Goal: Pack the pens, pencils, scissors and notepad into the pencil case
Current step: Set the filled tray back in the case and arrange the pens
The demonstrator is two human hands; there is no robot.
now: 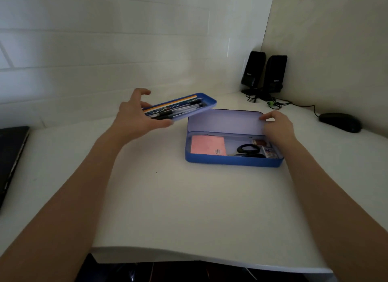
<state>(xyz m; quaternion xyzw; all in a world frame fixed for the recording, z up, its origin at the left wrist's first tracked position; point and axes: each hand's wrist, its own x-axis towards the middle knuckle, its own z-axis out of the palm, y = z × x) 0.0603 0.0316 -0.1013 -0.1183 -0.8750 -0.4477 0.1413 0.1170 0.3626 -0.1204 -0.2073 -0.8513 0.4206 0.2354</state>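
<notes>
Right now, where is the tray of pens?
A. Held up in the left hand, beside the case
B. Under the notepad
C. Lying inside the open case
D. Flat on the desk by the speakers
A: the left hand holds the tray of pens tilted in the air, left of the open case.

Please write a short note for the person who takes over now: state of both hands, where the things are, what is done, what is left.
Left hand holds the blue inner tray, tilted in the air left of the case, loaded with pens and pencils.
Right hand holds the edge of the open lid.
Pencil case stands on the white desk.
Done: pink notepad and scissors lie in the case's bottom.
Left: probably set the tray into the case, then close the lid.
</notes>
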